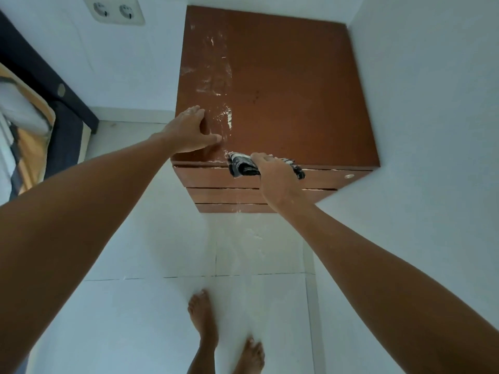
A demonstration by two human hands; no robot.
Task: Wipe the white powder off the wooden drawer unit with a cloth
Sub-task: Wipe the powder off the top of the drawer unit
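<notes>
The brown wooden drawer unit (297,85) stands in a corner between white walls. Streaks of white powder (220,76) run down the left part of its top, thickest near the front at a patch beside my thumb. My left hand (189,129) lies flat on the front left corner of the top, fingers spread, holding nothing. My right hand (275,179) grips a dark cloth (243,167) with white marks, pressed at the front edge of the top, over the upper drawer front. Powder also lines the drawer gaps.
White powder dusts the white tiled floor (243,238) in front of the unit, above my bare feet (205,319). A bed with a dark frame (54,85) stands at the left. A double wall socket (116,10) sits on the wall behind.
</notes>
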